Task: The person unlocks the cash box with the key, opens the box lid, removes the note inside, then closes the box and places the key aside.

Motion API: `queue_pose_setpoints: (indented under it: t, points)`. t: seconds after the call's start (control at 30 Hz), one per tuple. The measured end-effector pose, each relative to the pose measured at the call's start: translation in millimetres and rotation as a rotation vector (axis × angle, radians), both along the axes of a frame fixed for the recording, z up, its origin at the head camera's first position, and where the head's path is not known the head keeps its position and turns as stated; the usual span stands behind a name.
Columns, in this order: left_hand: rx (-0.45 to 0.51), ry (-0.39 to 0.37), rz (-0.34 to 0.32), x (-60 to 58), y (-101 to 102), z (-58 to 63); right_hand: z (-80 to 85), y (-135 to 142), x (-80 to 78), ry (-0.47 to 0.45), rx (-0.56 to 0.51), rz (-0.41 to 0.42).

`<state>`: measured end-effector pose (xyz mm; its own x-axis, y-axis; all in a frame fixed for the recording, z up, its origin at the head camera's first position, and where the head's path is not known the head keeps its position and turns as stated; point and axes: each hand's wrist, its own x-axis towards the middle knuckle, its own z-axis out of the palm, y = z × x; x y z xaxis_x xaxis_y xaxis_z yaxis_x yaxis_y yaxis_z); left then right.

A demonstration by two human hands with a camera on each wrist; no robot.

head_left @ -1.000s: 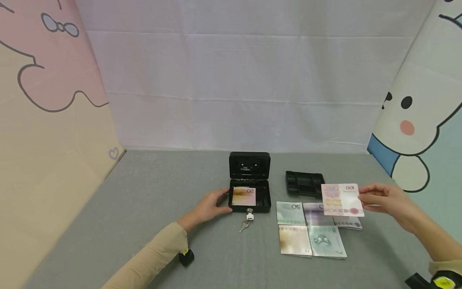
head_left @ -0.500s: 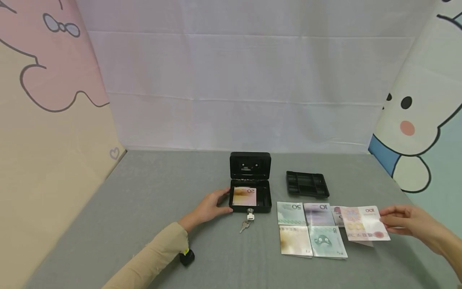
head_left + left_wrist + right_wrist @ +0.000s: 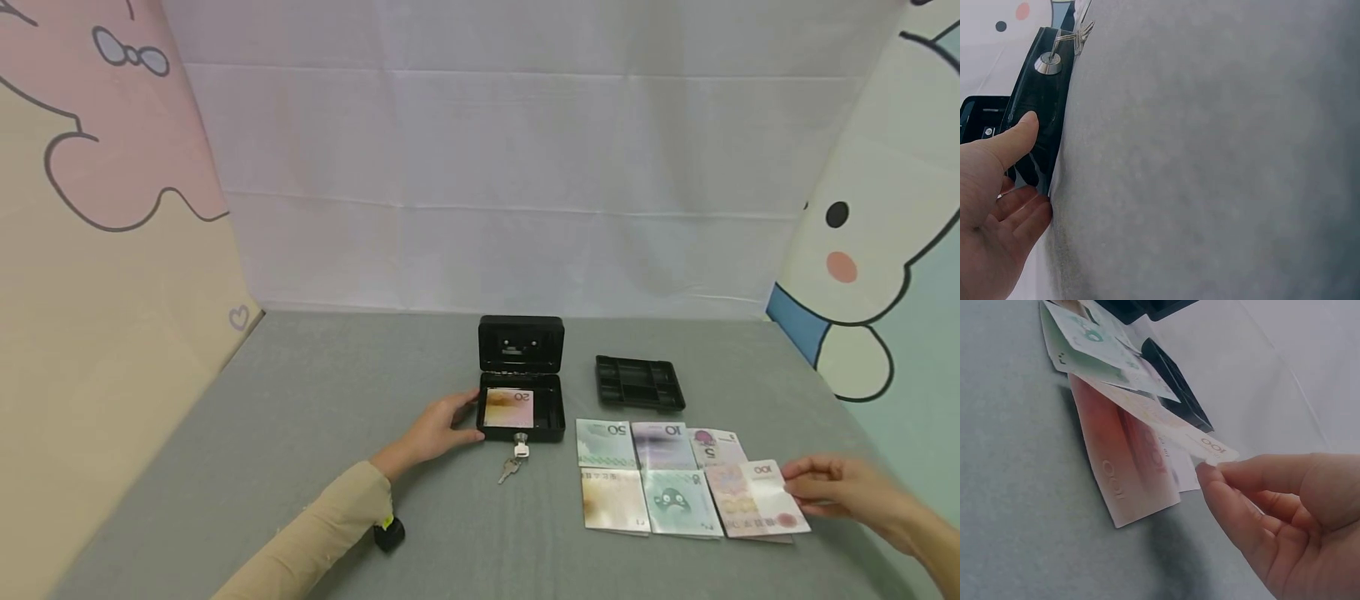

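A small black cash box [image 3: 558, 408] stands with its lid up on the grey table, a 20 note [image 3: 510, 408] lying inside. My left hand [image 3: 431, 429] rests against the box's left side; in the left wrist view its thumb [image 3: 1022, 134] touches the front face, beside the lock [image 3: 1048, 63] with its keys [image 3: 1079, 37]. My right hand [image 3: 847, 492] pinches the right edge of a folded 100 banknote [image 3: 753, 500] between thumb and fingertips. The right wrist view shows its upper flap raised and the red lower half [image 3: 1125, 462] slanting down beside the other notes.
Left of the 100 note lie a 50 note [image 3: 603, 442], a 10 note [image 3: 663, 444], a brown note [image 3: 611, 500] and a green note [image 3: 681, 500]. A 5 note [image 3: 720, 447] lies behind it. Farther back sits a black compartment tray [image 3: 637, 383].
My right hand has carried the 100 note toward me and down, from above the tray's edge and the 5 note to beside the green note. My left hand stays at the box.
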<state>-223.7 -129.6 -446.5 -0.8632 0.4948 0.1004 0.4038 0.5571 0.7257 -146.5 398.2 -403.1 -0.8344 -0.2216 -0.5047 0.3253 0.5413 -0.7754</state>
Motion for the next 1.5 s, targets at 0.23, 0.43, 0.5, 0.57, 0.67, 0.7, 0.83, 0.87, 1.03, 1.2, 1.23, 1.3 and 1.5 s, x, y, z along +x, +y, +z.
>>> queue_pose_setpoints:
  t: [0.23, 0.43, 0.5, 0.57, 0.67, 0.7, 0.83, 0.87, 1.03, 1.2, 1.23, 1.3, 1.5]
  points:
    - [-0.012, -0.023, 0.012, 0.3, 2, 0.1, -6.6, -2, 3.7, -0.036, -0.061, 0.004]
    - [-0.004, -0.033, 0.001, -0.5, 2, 0.7, -12.4, -4, 4.5, -0.068, -0.039, -0.043]
    - [0.002, -0.036, -0.001, -0.6, 2, 0.5, -13.9, -5, 4.2, -0.076, -0.029, -0.052]
    - [0.005, -0.041, 0.001, -0.7, 2, -0.1, -14.8, -5, 3.6, -0.078, -0.022, -0.055]
    - [0.010, -0.037, -0.002, -1.0, 2, -1.3, -14.8, -5, 2.9, -0.084, -0.017, -0.053]
    - [0.008, -0.035, -0.002, -1.1, 2, -1.6, -14.4, -4, 2.5, -0.084, -0.014, -0.051]
    - [0.004, -0.030, -0.004, -1.3, 2, -1.7, -10.4, -2, -1.3, -0.077, 0.007, -0.054]
    - [0.003, -0.024, -0.007, -1.2, 1, -1.5, -8.8, -1, -3.0, -0.071, 0.022, -0.061]
    - [0.005, -0.024, -0.012, -1.8, 1, -1.1, 5.1, 1, -13.7, -0.015, 0.102, -0.064]
    - [0.007, -0.031, -0.006, -2.1, 1, -1.5, 25.3, -5, -26.7, 0.066, 0.157, -0.016]
    - [0.007, -0.032, -0.005, -2.2, 1, -1.6, 29.3, -9, -29.0, 0.087, 0.165, -0.002]
    - [0.005, -0.033, -0.002, -2.3, 1, -1.9, 35.5, -18, -33.1, 0.120, 0.180, 0.021]
    - [-0.002, -0.028, -0.003, -1.9, 1, -1.9, 47.9, -55, -47.5, 0.191, 0.195, 0.067]
